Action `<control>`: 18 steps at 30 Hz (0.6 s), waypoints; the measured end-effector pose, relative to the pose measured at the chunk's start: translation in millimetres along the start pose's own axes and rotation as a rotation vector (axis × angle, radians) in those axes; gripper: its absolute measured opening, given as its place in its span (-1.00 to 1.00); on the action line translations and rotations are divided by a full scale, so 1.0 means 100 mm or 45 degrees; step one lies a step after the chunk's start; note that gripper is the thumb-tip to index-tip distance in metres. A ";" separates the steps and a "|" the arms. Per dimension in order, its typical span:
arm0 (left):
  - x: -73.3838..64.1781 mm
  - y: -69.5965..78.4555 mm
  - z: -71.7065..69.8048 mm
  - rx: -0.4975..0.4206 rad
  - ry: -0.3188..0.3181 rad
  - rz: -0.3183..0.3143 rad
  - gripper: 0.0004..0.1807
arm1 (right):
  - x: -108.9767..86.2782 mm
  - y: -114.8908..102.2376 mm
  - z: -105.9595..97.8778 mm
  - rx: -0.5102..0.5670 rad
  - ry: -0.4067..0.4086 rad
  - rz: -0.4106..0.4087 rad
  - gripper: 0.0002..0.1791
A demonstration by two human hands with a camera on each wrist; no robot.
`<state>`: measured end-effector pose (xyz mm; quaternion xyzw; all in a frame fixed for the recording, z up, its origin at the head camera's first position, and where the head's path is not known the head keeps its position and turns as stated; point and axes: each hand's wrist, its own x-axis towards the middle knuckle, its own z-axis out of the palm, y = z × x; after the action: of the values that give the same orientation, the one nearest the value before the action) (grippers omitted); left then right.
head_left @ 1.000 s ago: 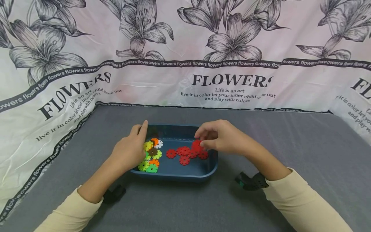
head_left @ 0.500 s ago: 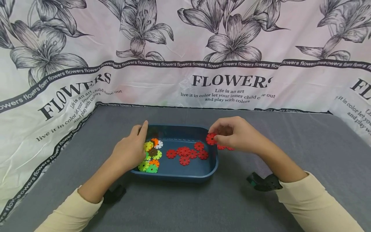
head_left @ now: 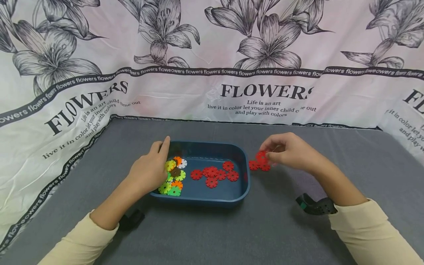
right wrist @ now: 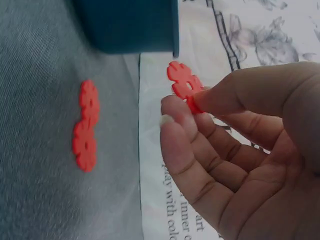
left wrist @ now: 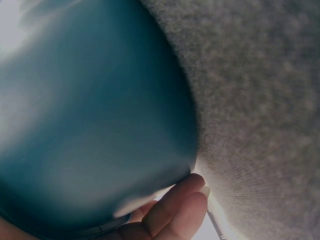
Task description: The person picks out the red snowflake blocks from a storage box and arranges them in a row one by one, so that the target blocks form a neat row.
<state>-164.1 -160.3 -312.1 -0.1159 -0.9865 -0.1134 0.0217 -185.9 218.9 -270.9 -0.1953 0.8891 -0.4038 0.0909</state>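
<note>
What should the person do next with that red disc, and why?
Probably lower the red disc onto the table beside the loose pair and let go: the right grip pinches it outside the tray, above the table, and that pair, also red, lies right there.

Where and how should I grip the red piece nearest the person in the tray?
Probably pinch that red piece at its near edge, with the right hand, once free, coming from above and the person's side. It looks flat, and that edge faces bare floor of the blue tray, while other red pieces crowd its far side.
</note>
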 end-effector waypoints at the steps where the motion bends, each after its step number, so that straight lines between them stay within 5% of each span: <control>1: 0.00 0.00 0.00 0.000 0.000 0.000 -0.07 | 0.00 0.02 -0.01 0.002 -0.006 0.014 -0.79; 18: 0.00 -0.01 0.01 0.004 0.002 -0.004 -0.06 | 0.06 0.52 -0.11 -0.133 -0.124 0.166 -0.75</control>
<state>-164.5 -160.8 -312.9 -0.1145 -0.9868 -0.1121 0.0224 -209.2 254.8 -302.8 -0.1608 0.9143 -0.3402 0.1500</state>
